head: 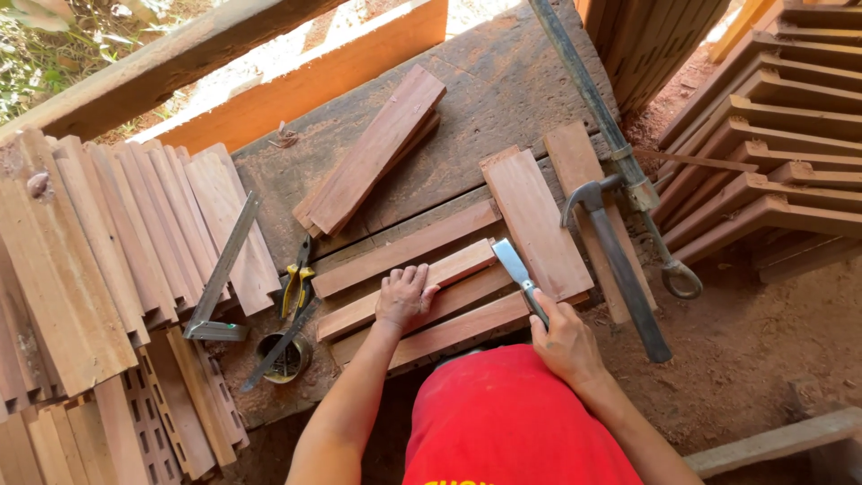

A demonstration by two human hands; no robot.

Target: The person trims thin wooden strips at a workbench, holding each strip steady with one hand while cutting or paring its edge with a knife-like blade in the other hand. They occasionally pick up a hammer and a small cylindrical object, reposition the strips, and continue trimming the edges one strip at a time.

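Both hands are kept down on the work, set apart from each other. Left hand (pixel 405 297) is laid flat, fingers spread, on a slat (pixel 406 289) of reddish wood near the front edge of the bench (pixel 503 85); nothing is gripped there, it's just pressed on top. Right hand (pixel 564 342) is closed round the handle of a chisel (pixel 520 277), whose wide metal blade is pointed up and away, resting on the neighbouring slats just beside a wider board (pixel 535 221).

Only one container can be seen: a small round tin (pixel 285 359) at the bench's front left corner. What's inside can't really be made out, it's dark in there, and a thin blade (pixel 280 346) is laid slanting across its rim. Yellow-handled pliers (pixel 296 278) are parked just above it, and a metal square (pixel 219 280) is leaned over the slats further left.

The bench itself is old, dark, scarred planking. A small stack of boards (pixel 370 151) is laid diagonally in the middle, a hammer (pixel 620 265) is left at the right edge, and a long bar clamp (pixel 611 135) is run down past it. Rows of cut slats (pixel 117 242) are lined up on the left, and more stepped wooden parts (pixel 772 135) are piled on the right. Reddish dirt (pixel 763 350) is seen underneath, sunlit ground and some greenery at the top, so it looks like an open-sided shed.
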